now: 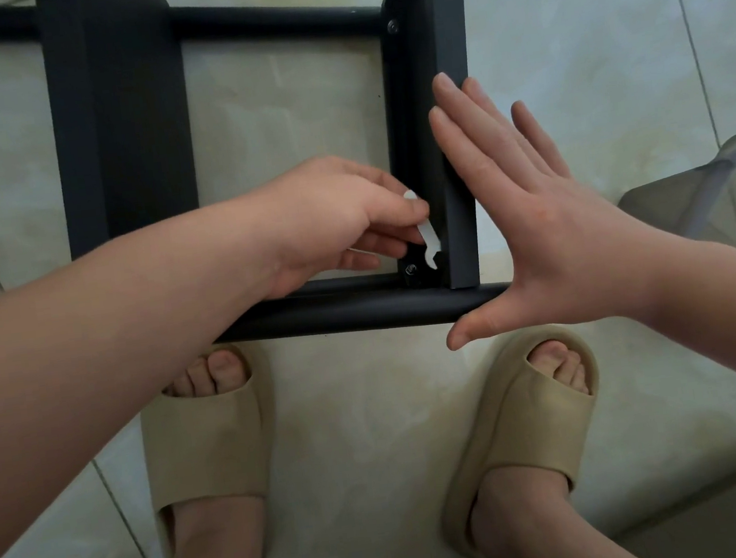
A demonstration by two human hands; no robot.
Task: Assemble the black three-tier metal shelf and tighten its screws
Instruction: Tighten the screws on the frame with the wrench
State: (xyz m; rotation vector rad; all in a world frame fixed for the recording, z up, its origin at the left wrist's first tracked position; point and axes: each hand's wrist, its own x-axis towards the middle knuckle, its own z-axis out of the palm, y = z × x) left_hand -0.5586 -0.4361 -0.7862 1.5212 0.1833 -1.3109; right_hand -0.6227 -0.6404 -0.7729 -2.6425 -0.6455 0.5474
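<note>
The black metal shelf [120,123] stands on the tiled floor, seen from above, with its near round bar [361,312] just in front of my feet. My left hand [340,222] pinches a small white flat wrench [426,234], whose open jaw sits beside a screw [410,269] in the near right inner corner. My right hand [529,212] presses flat with straight fingers against the outer face of the right shelf panel [454,129]. A second screw [393,25] shows higher up on the same panel, at the far bar.
My two feet in beige slides [205,438] [528,426] stand right under the near bar. A grey translucent plastic object [716,185] lies on the floor at the right edge. Pale floor tiles [580,21] surround the shelf.
</note>
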